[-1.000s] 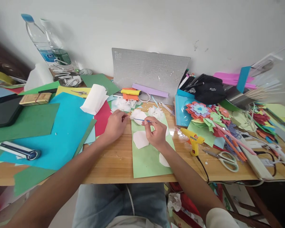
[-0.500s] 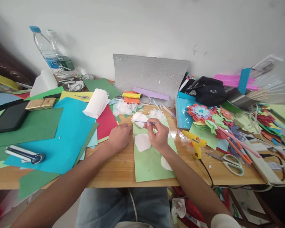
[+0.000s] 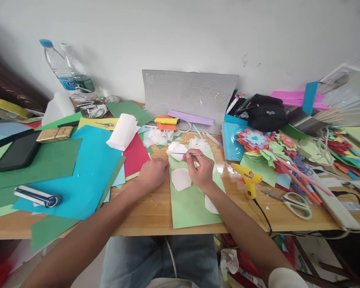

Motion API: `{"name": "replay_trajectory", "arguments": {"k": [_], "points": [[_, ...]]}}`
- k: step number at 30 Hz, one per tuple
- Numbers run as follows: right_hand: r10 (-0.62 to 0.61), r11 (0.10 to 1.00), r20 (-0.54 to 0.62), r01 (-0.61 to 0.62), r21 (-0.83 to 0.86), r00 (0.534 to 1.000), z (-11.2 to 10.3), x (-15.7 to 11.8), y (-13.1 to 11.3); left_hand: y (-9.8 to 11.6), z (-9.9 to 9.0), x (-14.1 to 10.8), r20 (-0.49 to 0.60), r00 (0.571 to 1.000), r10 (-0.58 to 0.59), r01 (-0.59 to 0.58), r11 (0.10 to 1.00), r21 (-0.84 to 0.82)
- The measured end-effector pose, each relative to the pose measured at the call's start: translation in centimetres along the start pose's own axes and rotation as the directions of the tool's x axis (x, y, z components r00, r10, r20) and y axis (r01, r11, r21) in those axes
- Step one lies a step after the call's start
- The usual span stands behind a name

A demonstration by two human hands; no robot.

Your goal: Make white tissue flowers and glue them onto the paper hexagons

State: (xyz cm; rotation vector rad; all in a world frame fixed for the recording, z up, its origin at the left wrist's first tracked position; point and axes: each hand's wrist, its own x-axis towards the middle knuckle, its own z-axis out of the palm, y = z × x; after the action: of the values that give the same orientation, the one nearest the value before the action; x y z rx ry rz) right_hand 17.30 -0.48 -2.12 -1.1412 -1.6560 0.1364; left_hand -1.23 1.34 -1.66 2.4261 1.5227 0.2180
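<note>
My right hand (image 3: 201, 168) pinches a thin blue stick (image 3: 179, 153) and holds it roughly level, its left end over a rounded white paper piece (image 3: 180, 156) on a light green sheet (image 3: 187, 214). Another white paper piece (image 3: 181, 179) lies below it on the sheet, and one more (image 3: 211, 205) is partly covered by my right wrist. Just left of the sheet, my left hand (image 3: 153, 173) rests on the table with its fingers curled in; no object shows in it. Torn white paper bits (image 3: 157, 137) sit beyond the hands.
A yellow glue gun (image 3: 248, 178) and scissors (image 3: 294, 204) lie to the right, near paper flowers (image 3: 255, 140). On the left are coloured sheets (image 3: 93, 168), a stapler (image 3: 37, 196), a phone (image 3: 17, 151) and a white paper roll (image 3: 123, 132). A grey cutting mat (image 3: 189, 94) leans on the wall.
The view has shifted slightly. My right hand keeps the blue stick over the white piece in nearly the same pose; my left hand stays at the sheet's left edge.
</note>
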Motion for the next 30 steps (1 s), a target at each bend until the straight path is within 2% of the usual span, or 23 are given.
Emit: {"name": "replay_trajectory", "arguments": {"k": [3, 8, 10, 13, 20, 24, 26, 28, 30], "points": [[0.0, 1.0, -0.026, 0.0, 0.003, 1.0, 0.0, 0.0, 0.1, -1.4, -1.1, 0.5, -0.14, 0.988, -0.066, 0.06, 0.997, -0.046], [-0.014, 1.0, -0.031, 0.015, 0.011, 0.999, -0.1, 0.0, -0.1, -4.8, -2.9, 1.7, -0.333, 0.907, -0.257, 0.246, 0.966, -0.075], [-0.025, 1.0, -0.031, 0.025, 0.011, 0.999, -0.1, 0.1, -0.2, -5.7, -2.9, 2.1, -0.35, 0.894, -0.28, 0.269, 0.96, -0.081], [-0.041, 0.999, -0.04, 0.042, 0.022, 0.998, -0.1, 0.1, -0.3, -6.4, -2.3, 2.6, -0.335, 0.9, -0.277, 0.273, 0.96, -0.062], [-0.069, 0.998, -0.083, 0.07, 0.008, 0.994, -0.6, 0.2, -0.9, -6.3, -1.5, 3.4, -0.304, 0.911, -0.279, 0.292, 0.956, -0.003], [-0.128, 0.991, -0.09, 0.124, -0.052, 0.988, -2.1, 0.4, -1.8, -6.1, -1.9, 3.2, -0.337, 0.895, -0.292, 0.299, 0.954, -0.032], [-0.196, 0.975, -0.038, 0.191, -0.113, 0.98, -3.5, 0.2, -2.2, -6.0, -2.2, 3.0, -0.377, 0.88, -0.288, 0.292, 0.955, -0.048], [-0.265, 0.946, 0.07, 0.273, -0.174, 0.962, -5.1, -0.6, -2.4, -6.0, -2.4, 2.7, -0.422, 0.861, -0.284, 0.284, 0.957, -0.065], [-0.328, 0.897, 0.193, 0.369, -0.244, 0.925, -6.6, -2.0, -2.2, -6.0, -2.6, 2.4, -0.465, 0.838, -0.285, 0.278, 0.957, -0.087]]}}
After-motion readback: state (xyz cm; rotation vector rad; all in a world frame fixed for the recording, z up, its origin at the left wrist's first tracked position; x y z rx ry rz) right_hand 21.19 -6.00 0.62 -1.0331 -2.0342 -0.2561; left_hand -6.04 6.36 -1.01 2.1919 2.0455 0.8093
